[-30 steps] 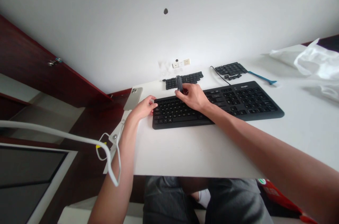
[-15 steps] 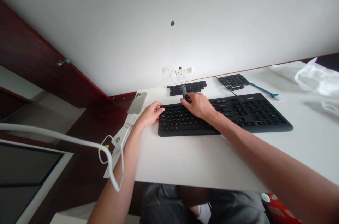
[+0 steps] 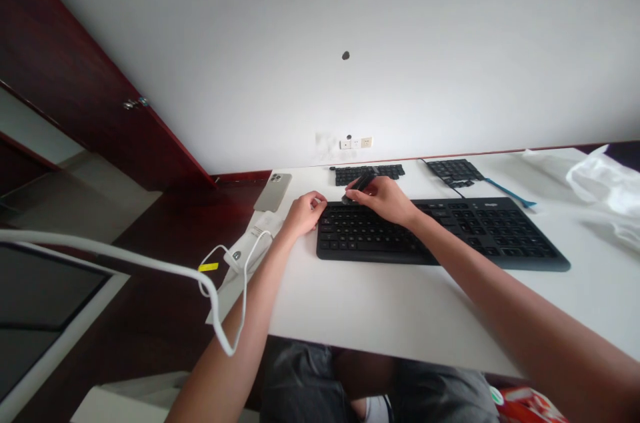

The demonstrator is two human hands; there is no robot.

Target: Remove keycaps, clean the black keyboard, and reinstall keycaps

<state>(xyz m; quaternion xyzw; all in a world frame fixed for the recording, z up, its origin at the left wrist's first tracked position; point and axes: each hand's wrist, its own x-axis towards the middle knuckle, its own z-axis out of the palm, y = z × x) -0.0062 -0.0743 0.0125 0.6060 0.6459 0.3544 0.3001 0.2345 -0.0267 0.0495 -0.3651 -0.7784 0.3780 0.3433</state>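
A black keyboard (image 3: 400,256) lies on the white table, with bare key sockets showing across much of it. My left hand (image 3: 306,213) grips its far left corner, thumb and fingers closed at the edge. In my right hand (image 3: 385,199), a short black brush (image 3: 361,184) is pinched and tilted, its lower end over the far left key rows. The right wrist hides part of the keyboard's middle. Behind it, loose black keycaps (image 3: 345,175) are laid in rows, and more keycaps (image 3: 453,169) stand farther right.
A blue brush-like tool (image 3: 513,193) lies right of the keycaps. A phone (image 3: 273,192) and a white power strip (image 3: 250,246) with a looping white cable (image 3: 150,258) are on the left. White plastic wrapping (image 3: 605,176) lies at the right. Wall sockets (image 3: 356,143) sit behind the table.
The brush has gone from nearly upright to leaning, its lower end now nearer the keyboard's far left edge. The whole view has shifted slightly; my left hand stays at the corner.
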